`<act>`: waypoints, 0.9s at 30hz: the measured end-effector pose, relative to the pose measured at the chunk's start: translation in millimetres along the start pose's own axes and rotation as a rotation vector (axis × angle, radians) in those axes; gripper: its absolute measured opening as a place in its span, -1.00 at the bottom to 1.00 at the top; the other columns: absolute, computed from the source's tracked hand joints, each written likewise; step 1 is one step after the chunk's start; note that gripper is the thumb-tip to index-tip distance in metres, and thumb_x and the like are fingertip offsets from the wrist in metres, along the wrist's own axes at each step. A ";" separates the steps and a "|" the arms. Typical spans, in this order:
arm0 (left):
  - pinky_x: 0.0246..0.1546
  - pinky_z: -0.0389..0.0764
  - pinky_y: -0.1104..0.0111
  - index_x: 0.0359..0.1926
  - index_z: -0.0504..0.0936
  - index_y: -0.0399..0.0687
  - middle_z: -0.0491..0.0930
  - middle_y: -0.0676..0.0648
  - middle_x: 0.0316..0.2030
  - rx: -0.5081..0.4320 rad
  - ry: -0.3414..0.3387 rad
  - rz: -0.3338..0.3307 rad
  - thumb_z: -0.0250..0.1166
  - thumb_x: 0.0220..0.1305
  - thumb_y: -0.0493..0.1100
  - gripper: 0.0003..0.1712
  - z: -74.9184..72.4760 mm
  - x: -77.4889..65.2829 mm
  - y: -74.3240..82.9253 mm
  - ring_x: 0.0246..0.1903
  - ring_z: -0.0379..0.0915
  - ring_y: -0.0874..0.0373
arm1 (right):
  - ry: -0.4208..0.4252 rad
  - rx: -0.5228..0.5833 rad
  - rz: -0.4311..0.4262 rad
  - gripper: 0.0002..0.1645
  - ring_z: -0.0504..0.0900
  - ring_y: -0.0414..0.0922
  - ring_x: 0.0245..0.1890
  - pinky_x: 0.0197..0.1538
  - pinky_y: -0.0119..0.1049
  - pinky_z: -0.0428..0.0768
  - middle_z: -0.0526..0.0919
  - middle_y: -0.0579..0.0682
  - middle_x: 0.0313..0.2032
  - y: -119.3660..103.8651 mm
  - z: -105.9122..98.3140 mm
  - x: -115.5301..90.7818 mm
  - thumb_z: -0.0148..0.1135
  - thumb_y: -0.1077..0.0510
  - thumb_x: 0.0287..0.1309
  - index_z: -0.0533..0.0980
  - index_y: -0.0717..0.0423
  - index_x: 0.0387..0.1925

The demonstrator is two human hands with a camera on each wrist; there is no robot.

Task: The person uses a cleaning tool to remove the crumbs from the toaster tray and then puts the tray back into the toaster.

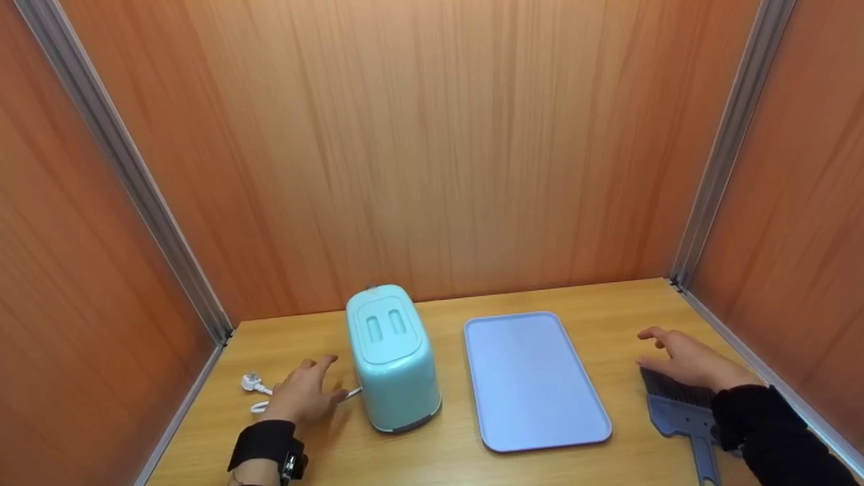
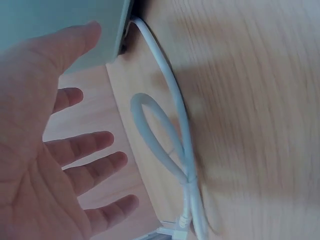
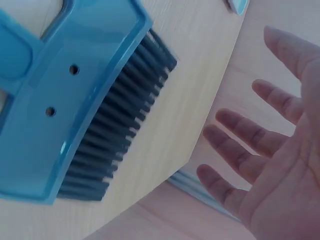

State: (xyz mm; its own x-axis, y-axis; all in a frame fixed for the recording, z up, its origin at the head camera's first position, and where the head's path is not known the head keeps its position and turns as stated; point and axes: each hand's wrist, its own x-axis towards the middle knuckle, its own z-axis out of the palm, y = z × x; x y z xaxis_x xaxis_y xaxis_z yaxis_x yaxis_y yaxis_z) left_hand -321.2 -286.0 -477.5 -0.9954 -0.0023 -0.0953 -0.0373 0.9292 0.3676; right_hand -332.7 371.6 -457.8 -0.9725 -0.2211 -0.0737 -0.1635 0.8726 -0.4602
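A turquoise toaster (image 1: pixel 401 385) stands upright left of centre, with two narrow recesses in its top cover. My left hand (image 1: pixel 302 395) hovers over the toaster's white power cord (image 2: pixel 172 87), its fingers spread and holding nothing. In the left wrist view the thumb overlaps the toaster's side, and the cord runs down into a bundled loop. To the right, a blue brush (image 1: pixel 680 415) with dark bristles (image 3: pixel 120 112) lies on the table. Over its bristle end is my right hand (image 1: pixel 692 362), fingers loosely extended and nothing in the grasp.
Between toaster and brush lies a shallow lavender-blue tray (image 1: pixel 533 381). The cord's white plug (image 1: pixel 251 383) rests at the left. Wood-patterned panels (image 1: pixel 432 148) with metal corner posts enclose the back and both sides of the wooden table (image 1: pixel 432 466).
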 end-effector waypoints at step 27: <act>0.05 0.75 -0.06 0.29 0.56 -0.04 0.68 -0.17 0.14 -0.294 0.290 0.035 0.56 0.31 -0.01 -0.39 46.5 -108.0 81.8 0.06 0.70 -0.08 | -0.090 0.380 -0.320 -0.66 0.62 -0.27 -0.32 -0.26 -0.46 0.55 0.73 -0.07 -0.31 -156.7 119.5 -15.4 0.32 0.00 0.50 0.66 0.19 0.03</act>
State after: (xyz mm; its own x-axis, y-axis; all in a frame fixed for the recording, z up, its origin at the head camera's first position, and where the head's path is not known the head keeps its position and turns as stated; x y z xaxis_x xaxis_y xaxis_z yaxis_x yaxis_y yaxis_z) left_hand -212.6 -192.5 -480.2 -0.9785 -0.1156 0.1708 0.0152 0.7856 0.6185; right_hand -272.3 186.2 -490.3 -0.8626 -0.5029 0.0551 -0.3624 0.5383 -0.7608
